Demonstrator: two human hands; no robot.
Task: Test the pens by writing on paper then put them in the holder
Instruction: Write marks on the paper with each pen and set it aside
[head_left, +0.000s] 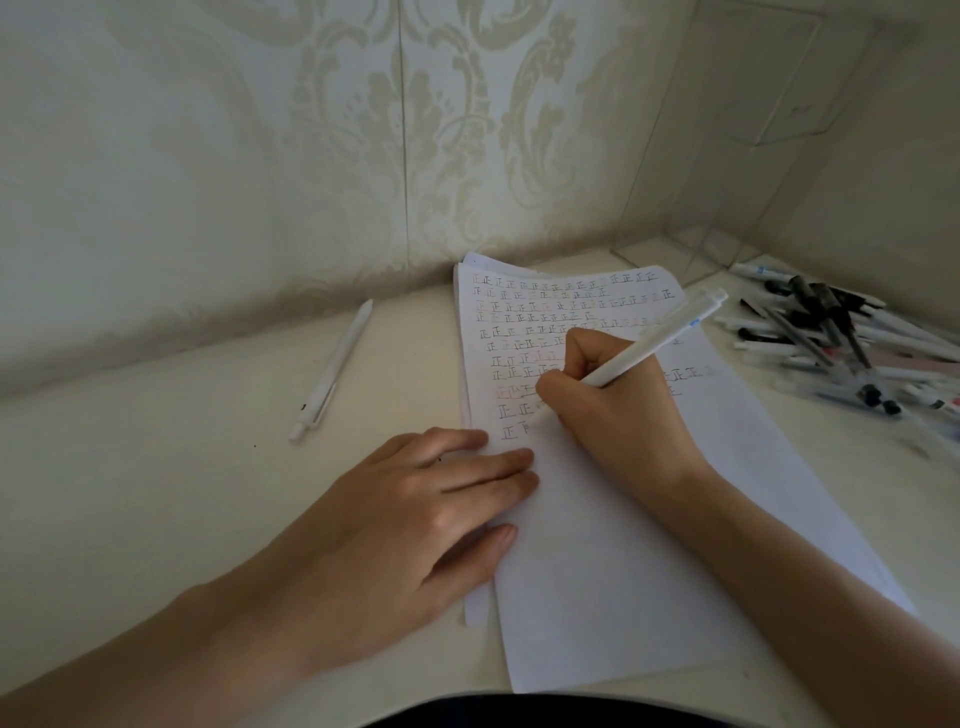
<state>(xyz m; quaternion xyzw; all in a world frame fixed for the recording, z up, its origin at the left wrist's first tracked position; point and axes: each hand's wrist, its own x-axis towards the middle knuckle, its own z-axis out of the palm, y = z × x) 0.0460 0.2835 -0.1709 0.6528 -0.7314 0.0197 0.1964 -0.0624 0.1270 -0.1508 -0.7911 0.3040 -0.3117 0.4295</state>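
A stack of white paper lies in the middle of the table, its upper half filled with rows of small written characters. My right hand grips a white pen, its tip touching the paper at the lowest written row. My left hand lies flat with straight fingers on the paper's left edge. A second white pen lies alone on the table, left of the paper. At the far right sits a heap of several pens. A clear holder stands in the back right corner.
Patterned wallpaper rises directly behind the cream table, and a side wall closes the right. Dark clothing shows at the bottom edge.
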